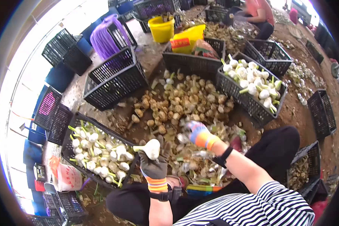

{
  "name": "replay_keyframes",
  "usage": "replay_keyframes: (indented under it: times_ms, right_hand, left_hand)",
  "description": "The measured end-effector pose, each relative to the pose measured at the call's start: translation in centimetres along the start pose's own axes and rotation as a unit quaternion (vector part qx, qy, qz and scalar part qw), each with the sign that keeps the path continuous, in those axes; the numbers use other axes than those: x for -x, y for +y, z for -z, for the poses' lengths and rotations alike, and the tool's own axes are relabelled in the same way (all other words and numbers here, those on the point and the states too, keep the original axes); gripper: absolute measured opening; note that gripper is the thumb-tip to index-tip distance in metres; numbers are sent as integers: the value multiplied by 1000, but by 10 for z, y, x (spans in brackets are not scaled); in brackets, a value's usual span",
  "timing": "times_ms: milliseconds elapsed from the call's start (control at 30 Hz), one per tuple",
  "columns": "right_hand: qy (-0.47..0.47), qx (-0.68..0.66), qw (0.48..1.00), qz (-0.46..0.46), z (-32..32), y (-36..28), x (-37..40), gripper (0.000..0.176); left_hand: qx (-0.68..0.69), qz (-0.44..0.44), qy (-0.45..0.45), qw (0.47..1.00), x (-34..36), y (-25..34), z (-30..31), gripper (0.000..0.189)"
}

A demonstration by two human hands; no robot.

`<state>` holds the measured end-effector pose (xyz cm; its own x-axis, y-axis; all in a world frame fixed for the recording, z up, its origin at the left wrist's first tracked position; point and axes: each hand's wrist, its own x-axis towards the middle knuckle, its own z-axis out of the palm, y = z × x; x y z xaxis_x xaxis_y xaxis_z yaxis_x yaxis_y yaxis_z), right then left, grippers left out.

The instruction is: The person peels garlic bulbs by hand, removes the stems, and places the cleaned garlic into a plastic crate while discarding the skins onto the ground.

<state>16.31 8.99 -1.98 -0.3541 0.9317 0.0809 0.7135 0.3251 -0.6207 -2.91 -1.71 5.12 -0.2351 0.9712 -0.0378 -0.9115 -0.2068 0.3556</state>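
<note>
My left hand [153, 165], in a dark-palmed glove with an orange cuff, is closed around a peeled white garlic bulb [151, 148] with a short green stem. My right hand [199, 135], in a bright multicoloured glove, is smeared by motion over loose garlic skins [192, 160]; whether its fingers hold anything cannot be made out. Just beyond it lies a heap of unpeeled brownish garlic bulbs [188, 100] on the ground. Close to my left hand stands a black crate of cleaned garlic [131, 165], and another crate of cleaned garlic [254, 103] is at the right.
Black crates [115, 81] stand beyond the heap at the left. A yellow bucket [162, 30] and a yellow bag [187, 39] are at the back. A white bucket [69, 177] stands at the left. Another person [260, 17] sits at the back right.
</note>
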Motion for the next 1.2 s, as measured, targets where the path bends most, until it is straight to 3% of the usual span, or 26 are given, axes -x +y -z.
replay_keyframes:
  times_ms: [67,100,200,233,267,300,333,367,400,433,467,500,533,567,633,800,867,900,1033,1067,1100,1133,1200]
  right_hand:
    - [-22,91,995,-27,-21,20,16,46]
    - [-42,31,996,-76,-19,16,17,48]
    - [-48,-254,953,-158,-34,11,16,53]
    - [-68,-379,902,-193,-23,-5,14,50]
    - [-45,-544,817,-184,-32,-5,13,43]
    - [-52,-638,751,-163,-30,-8,8,40]
    - [-50,-650,743,-152,-19,-17,5,43]
    - [-63,-720,677,-140,7,-37,11,43]
    - [-45,-736,664,-123,28,-56,14,44]
    - [-74,-787,608,-70,19,-57,8,44]
    - [-107,-830,547,-19,11,-57,4,45]
    - [-160,-819,551,-21,41,-72,14,44]
    - [-216,-804,553,-26,73,-91,27,45]
    - [-175,-813,552,-62,68,-94,33,50]
    - [-212,-814,539,-48,59,-94,38,53]
    - [-260,-812,521,-42,36,-96,43,53]
    - [-265,-851,440,-112,33,-104,50,53]
    - [-289,-857,419,-85,42,-110,51,52]
    - [-282,-872,389,-96,51,-131,57,53]
    - [-330,-889,314,-57,-2,-108,51,56]
    - [-324,-891,311,-58,-16,-101,54,59]
    - [-316,-898,305,23,21,-121,54,59]
    - [-330,-903,275,-21,22,-127,61,62]
  left_hand:
    - [91,78,57,991,-26,10,28,41]
    - [-32,34,125,991,-42,14,17,38]
    - [-128,-82,-94,984,-114,48,-82,44]
    - [-151,-84,-41,984,-123,55,-102,44]
    - [-172,-86,6,981,-131,56,-118,45]
    - [-245,-89,-89,961,-130,49,-111,39]
    - [-311,-73,-214,923,-126,41,-97,27]
    - [-394,-60,-219,891,-140,25,-41,27]
    - [-614,-99,-209,755,-100,11,-61,23]
    - [-519,69,-113,844,-56,-7,-86,27]
    - [-557,54,-162,813,-45,-19,-65,29]
    - [-541,98,-127,826,-31,-29,-59,27]
    - [-547,61,-104,829,-22,-35,-52,25]
    - [-531,61,-78,842,-16,-34,-56,24]
    - [-520,28,-36,853,-8,-36,-54,23]
    - [-507,-49,-60,859,3,-31,-57,22]
    - [-558,-52,-91,823,0,-19,-46,20]
    - [-625,-91,-146,761,-3,-10,-48,19]
    - [-710,-173,-233,642,-9,5,-56,13]
    - [-717,-187,-259,619,-9,6,-63,14]
    - [-722,-181,-263,614,-10,8,-61,15]
    - [-724,-181,-269,609,-12,8,-58,17]
    - [-721,-200,-283,600,-11,9,-63,20]
